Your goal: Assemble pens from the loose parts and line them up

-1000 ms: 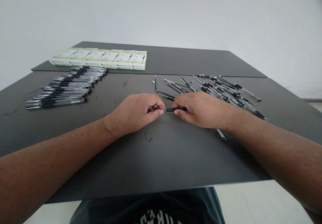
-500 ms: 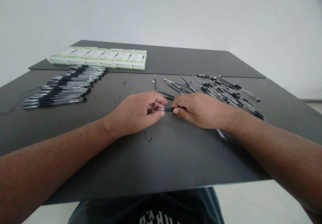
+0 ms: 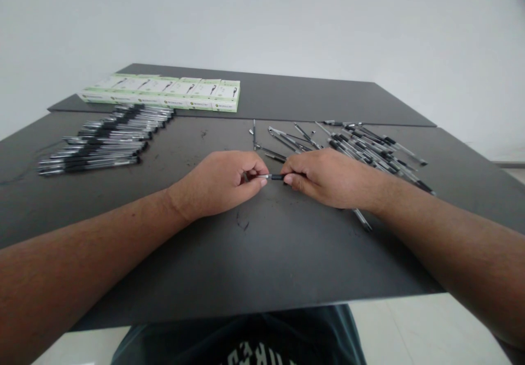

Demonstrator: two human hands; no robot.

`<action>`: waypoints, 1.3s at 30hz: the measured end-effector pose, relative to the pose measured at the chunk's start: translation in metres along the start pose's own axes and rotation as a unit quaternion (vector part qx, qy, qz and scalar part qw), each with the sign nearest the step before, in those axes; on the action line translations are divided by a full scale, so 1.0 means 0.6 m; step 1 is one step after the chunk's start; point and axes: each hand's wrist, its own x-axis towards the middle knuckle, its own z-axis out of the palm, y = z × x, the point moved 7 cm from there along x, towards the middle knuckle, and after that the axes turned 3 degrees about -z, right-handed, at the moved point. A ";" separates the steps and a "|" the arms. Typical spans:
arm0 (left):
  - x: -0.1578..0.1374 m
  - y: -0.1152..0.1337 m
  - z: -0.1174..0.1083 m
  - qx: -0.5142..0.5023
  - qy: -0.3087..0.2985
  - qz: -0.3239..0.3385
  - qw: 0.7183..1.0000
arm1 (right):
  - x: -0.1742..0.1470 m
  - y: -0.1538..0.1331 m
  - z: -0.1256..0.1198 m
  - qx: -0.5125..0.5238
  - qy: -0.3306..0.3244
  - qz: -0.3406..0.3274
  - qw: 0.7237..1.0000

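Note:
A pen with a black grip and a silvery tip is held level between my two hands, above the dark table. My left hand pinches the tip end between thumb and fingers. The black grip end is clasped by my right hand, whose palm hides the rest of the pen. Just beyond my hands lie loose pen parts, thin and partly clear. A pile of clear pens with black grips spreads behind my right hand, and one clear barrel sticks out beneath it.
On the left, many pens lie side by side in a slanted row. Behind them stands a line of white and green boxes on the farther table section. Dark scuffs mark the tabletop. A pale wall rises behind.
The thumb and fingers of my left hand have closed onto the pen's tip, where they were slightly apart before. My right hand keeps its hold, almost unmoved.

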 end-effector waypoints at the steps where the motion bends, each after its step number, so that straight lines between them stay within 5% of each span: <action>1: 0.000 -0.001 0.000 0.001 -0.001 -0.001 1.000 | 0.000 0.000 0.000 0.003 -0.001 0.000 1.000; 8: 0.001 -0.002 0.001 0.001 -0.001 -0.003 1.000 | -0.001 0.011 -0.003 0.039 0.017 0.049 0.998; 18: -0.001 -0.001 -0.001 -0.001 0.004 0.017 1.000 | -0.001 -0.002 0.003 -0.012 -0.001 -0.008 1.000; 39: 0.001 0.007 -0.006 0.010 0.009 0.037 0.999 | -0.004 0.002 -0.007 0.010 0.022 0.007 1.000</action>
